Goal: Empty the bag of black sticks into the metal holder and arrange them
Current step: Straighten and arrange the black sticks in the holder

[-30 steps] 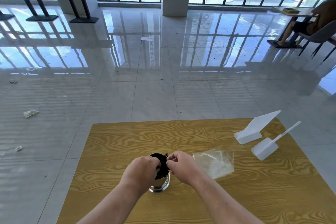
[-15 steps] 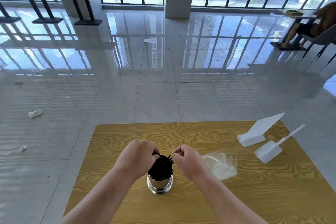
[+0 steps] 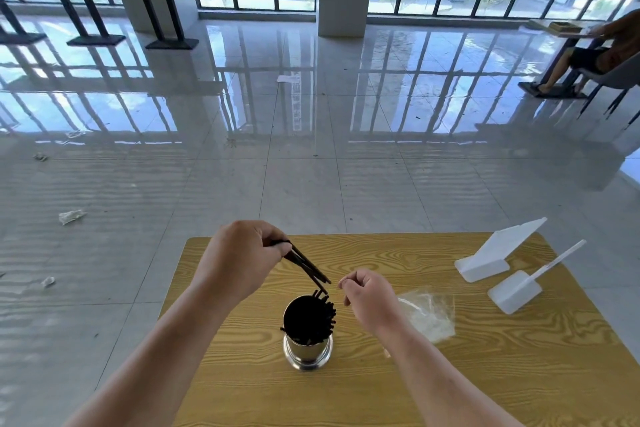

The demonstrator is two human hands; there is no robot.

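Observation:
A shiny metal holder stands on the wooden table, filled with black sticks whose ends poke over its right rim. My left hand is raised above and to the left of the holder, shut on a few black sticks that slant down toward the holder's mouth. To the right of the holder, my right hand hovers with fingers loosely curled and thumb meeting forefinger, nothing visible in it. The empty clear plastic bag lies flat on the table just right of that hand.
Two white plastic stands sit at the table's far right. Beyond the table is glossy tiled floor with paper scraps. A seated person is at the far right, and tables stand by the windows.
My left hand has lifted away from the holder's top, drawing a few black sticks up and to the left. My right hand moved slightly right, off the sticks. The camera tilted down.

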